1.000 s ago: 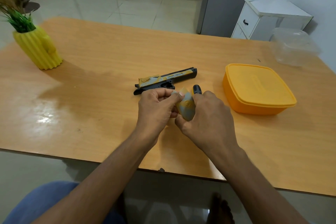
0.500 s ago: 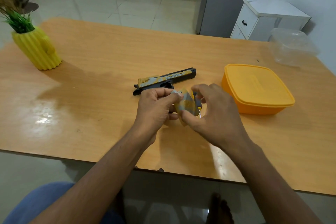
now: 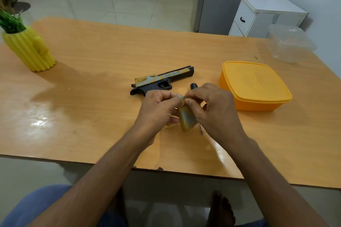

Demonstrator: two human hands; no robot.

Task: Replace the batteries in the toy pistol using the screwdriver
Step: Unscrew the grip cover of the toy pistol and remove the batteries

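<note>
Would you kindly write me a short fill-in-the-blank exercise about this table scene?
1. The toy pistol lies on the ____.
2. The closed orange container sits to the ____ of the pistol.
3. The yellowish grip piece is held by ____ hands.
4. The plant stands in a ____ pot.

Missing words: table; right; both; yellow

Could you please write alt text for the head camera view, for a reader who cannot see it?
Two bare hands, left hand and right hand, hold a small yellow-grey toy part above a wooden table. A screwdriver lies under the right hand, with the toy pistol just beyond. An orange lidded box sits to the right, a yellow plant pot far left.
</note>
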